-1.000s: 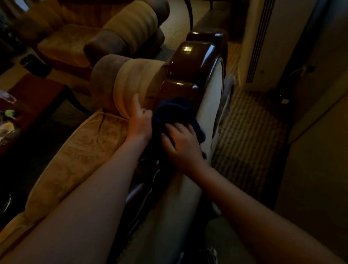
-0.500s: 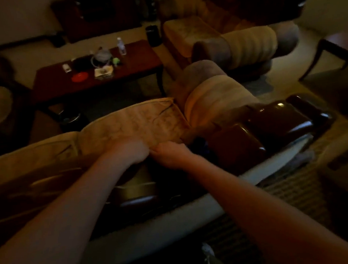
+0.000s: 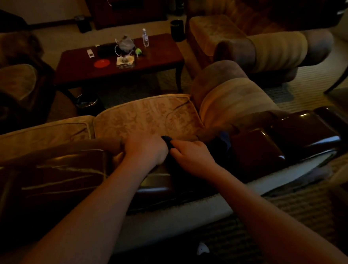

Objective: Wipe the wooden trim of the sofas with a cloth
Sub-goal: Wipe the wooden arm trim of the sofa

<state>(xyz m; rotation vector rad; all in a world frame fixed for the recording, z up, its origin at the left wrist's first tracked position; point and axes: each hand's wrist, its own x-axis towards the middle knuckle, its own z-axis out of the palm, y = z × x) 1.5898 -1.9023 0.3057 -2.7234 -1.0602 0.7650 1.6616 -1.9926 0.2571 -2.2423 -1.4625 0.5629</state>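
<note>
Both hands have slid left along the trim point(image 3: 273, 145) since a second ago. No writing is legible. Left hand point(image 3: 144, 149) lies curled on the sofa's top edge, its grasp hidden; right hand point(image 3: 188, 154) grips the dark cloth point(image 3: 219, 146), which bunches between and right of them.
</note>
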